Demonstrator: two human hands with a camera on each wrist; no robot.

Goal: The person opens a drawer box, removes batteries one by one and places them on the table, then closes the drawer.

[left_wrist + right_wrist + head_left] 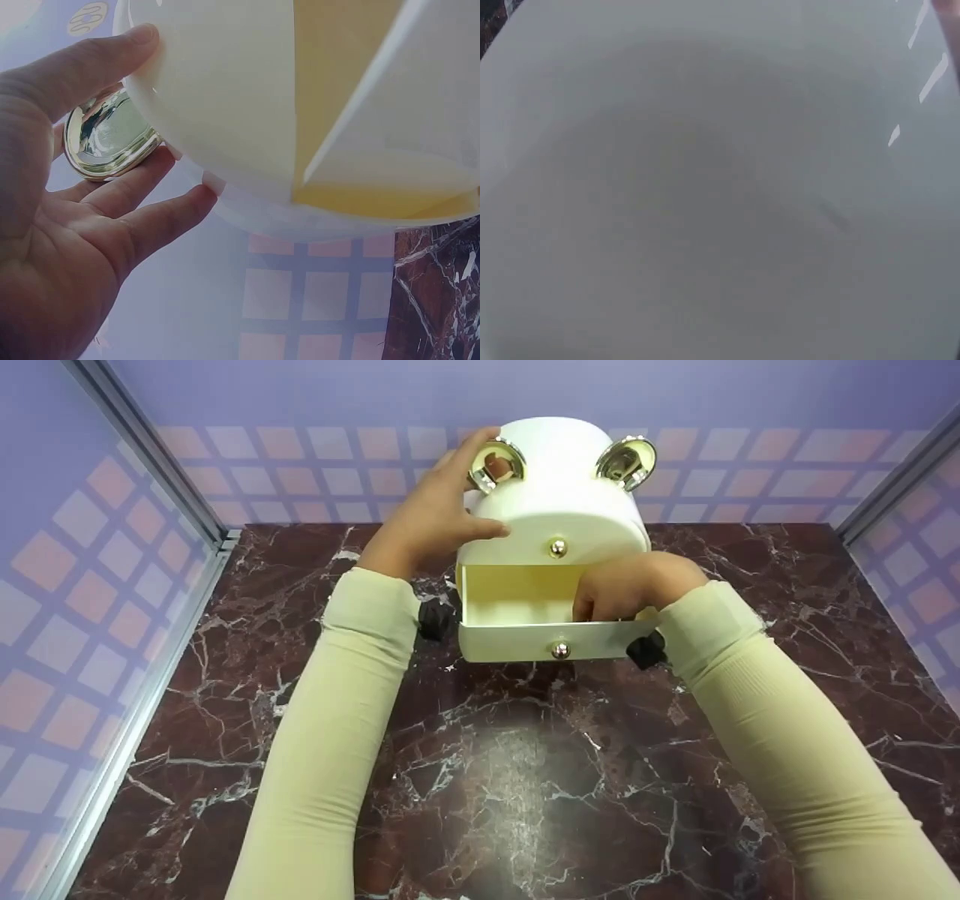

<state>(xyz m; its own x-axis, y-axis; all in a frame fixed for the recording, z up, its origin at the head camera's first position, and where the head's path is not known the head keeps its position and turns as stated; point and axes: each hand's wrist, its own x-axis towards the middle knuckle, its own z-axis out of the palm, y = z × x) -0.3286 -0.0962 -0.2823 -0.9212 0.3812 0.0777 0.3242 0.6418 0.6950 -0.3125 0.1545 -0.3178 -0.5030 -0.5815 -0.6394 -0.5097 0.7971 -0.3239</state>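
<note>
A white rounded drawer box (559,472) with two shiny gold ears (627,463) stands at the back of the table. Its lower drawer (510,643) is pulled out; the upper one is closed. My left hand (442,510) holds the box at its upper left, around the left ear (112,131), with the thumb (97,64) on the front and fingers against the side. My right hand (634,581) reaches into the right part of the open drawer, knuckles bent. Its fingertips are hidden behind the drawer front, and I cannot tell whether they hold anything.
Each drawer has a round gold knob (561,649). Behind the box rises a lilac wall (300,472) with a checked band. A metal rail (112,780) runs along the left side of the dark marbled table (480,780). The right wrist view is mostly a pale smooth surface (705,225).
</note>
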